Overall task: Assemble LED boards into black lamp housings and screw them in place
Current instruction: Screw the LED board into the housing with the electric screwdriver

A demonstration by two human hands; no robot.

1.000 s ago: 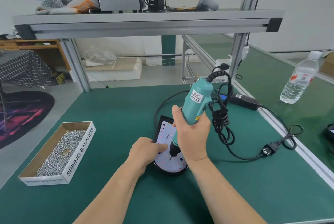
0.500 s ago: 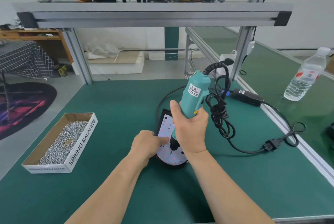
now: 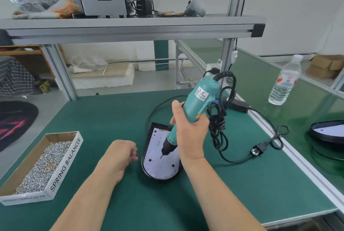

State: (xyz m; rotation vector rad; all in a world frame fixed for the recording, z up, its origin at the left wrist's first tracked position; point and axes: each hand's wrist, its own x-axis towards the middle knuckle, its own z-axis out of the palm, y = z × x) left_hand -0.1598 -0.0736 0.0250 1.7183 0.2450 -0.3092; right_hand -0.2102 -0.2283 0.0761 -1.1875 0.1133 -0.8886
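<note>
1. The right hand (image 3: 189, 130) has fingers and thumb wrapped firmly round the teal electric screwdriver (image 3: 197, 104). The tool is tilted, its bit tip on or just above the white LED board (image 3: 158, 167), can't tell which.
2. That board sits inside the black rounded lamp housing (image 3: 149, 174) on the green bench mat (image 3: 242, 184).
3. Best play, I'd say: bring the driver upright over the screw hole, press straight down and brace the housing.
4. The left hand (image 3: 121, 152) hovers just beside the housing, not touching it. Its fingers are loosely curled, with nothing visible in them.
5. The cardboard box of silver screws (image 3: 65, 165) waits on the left.
</note>
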